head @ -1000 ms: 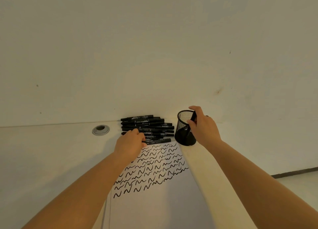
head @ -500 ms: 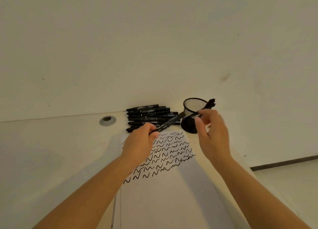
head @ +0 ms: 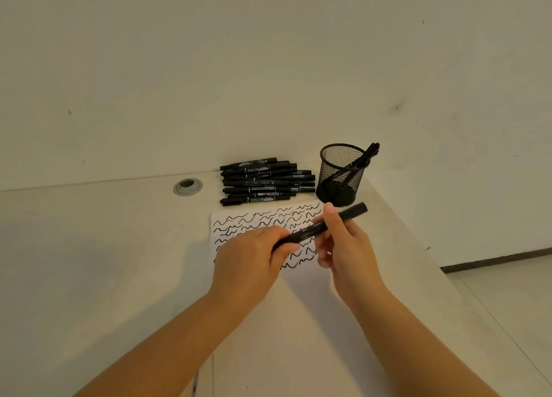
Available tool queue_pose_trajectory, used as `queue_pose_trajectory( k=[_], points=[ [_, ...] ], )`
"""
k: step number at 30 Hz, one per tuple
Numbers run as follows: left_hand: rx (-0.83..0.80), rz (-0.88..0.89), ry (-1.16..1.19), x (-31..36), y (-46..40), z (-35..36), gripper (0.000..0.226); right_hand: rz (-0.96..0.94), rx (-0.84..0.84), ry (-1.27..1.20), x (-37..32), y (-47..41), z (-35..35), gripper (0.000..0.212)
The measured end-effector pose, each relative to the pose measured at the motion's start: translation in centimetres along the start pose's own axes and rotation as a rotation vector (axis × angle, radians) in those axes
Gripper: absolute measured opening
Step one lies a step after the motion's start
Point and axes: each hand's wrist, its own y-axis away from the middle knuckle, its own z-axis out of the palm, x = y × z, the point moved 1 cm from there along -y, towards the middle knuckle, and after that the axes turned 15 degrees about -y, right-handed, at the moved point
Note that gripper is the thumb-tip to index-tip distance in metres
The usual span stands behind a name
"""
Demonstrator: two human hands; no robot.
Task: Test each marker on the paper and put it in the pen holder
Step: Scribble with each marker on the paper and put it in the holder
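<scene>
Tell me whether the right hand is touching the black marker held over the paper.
Touching: the head view shows the right hand's thumb and fingers pinching the black marker.

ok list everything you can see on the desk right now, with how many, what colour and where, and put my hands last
marker pile: about ten, hard to count exactly, black, lying flat at the back of the desk beyond the paper
pen holder: one, black mesh, right of the pile
markers in holder: at least one, black, leaning to the right
held marker: one, black, above the paper
paper: one sheet, white, black squiggles across its top
cable hole cover: one, silver, left of the pile
desk: one, cream
left hand: grips the marker's near end
right hand: pinches its middle
</scene>
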Motion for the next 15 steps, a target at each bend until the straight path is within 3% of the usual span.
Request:
queue_pose_trajectory(
  k=[4, 7, 10, 15],
  points=[
    [0.103, 0.239, -0.203, 0.4, 0.2, -0.3, 0.021, 0.225, -0.017, 0.011, 0.2, 0.0, 0.1, 0.027],
    [-0.026, 0.203, -0.207, 1.0, 0.8, -0.6, 0.02, 0.304, -0.037, 0.015, -0.3, -0.2, 0.0, 0.028],
    [-0.137, 0.092, -0.085, 1.1, 1.1, -0.3, 0.028, 0.34, -0.066, -0.002, -0.7, -0.4, 0.0, 0.03],
    [-0.403, -0.106, 0.422, 1.2, 0.9, -1.5, 0.029, 0.289, -0.158, -0.003, -1.2, -0.5, 0.1, 0.043]
  ],
)
